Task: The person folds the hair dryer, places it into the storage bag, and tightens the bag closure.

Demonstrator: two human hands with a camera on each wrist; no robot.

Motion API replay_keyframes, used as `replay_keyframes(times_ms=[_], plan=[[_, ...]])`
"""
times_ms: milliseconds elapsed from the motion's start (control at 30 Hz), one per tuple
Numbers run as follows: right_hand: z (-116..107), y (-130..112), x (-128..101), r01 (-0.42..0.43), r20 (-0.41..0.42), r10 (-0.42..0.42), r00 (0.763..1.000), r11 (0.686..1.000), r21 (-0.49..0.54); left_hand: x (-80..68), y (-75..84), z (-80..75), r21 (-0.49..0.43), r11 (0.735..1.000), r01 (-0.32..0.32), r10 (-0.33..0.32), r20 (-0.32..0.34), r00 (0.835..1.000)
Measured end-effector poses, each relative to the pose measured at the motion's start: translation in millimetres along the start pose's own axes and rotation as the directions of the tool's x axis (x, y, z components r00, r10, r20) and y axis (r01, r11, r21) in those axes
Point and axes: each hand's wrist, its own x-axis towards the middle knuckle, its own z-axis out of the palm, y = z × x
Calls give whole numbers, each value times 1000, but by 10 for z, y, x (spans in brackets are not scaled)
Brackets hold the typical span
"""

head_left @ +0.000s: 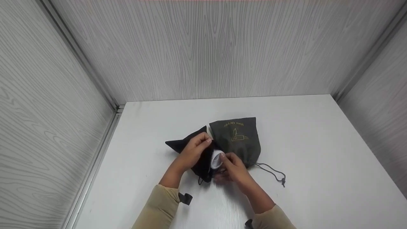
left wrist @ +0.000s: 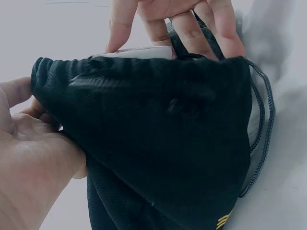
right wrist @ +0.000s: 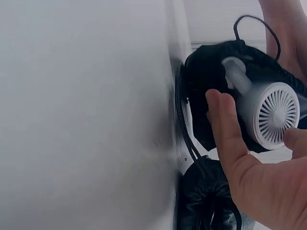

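Note:
On the white table [head_left: 318, 143] lies a black drawstring bag [head_left: 181, 144]. My left hand [head_left: 202, 143] grips its rim, thumb and fingers pinching the cloth [left wrist: 163, 143] from the left [left wrist: 33, 120]. A small white fan [head_left: 217, 160] with a round grille [right wrist: 273, 115] sits at the bag's mouth, its handle pointing into the black bag [right wrist: 206, 76]. My right hand [head_left: 226, 160] holds the fan's head between fingers and thumb [right wrist: 240, 143]. In the left wrist view only a white strip of the fan [left wrist: 139, 52] shows above the bag, under the right hand's fingers [left wrist: 187, 24].
A dark grey-green drawstring bag [head_left: 238, 140] with gold print lies just right of the black one, its cord [head_left: 273, 173] trailing to the right. Its gathered mouth [right wrist: 206, 196] is near my right palm. Grey wood-grain walls enclose the table on three sides.

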Motion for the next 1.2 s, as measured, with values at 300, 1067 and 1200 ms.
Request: replay_keyframes(times_ms=[300,1067,1200], plan=[[0,27,7,-37,-40,37,998,999,-8,-14,-3,-1,-3,1000,16,-16,-16,1000],[-99,-123,-38,265,-184,-302,935,943,-199,4,42,-86,41,998,51,-43,-169,985],[-146,-203,-59,262,-227,-304,925,945,-196,4,20,-85,79,995,56,-40,-190,981]])
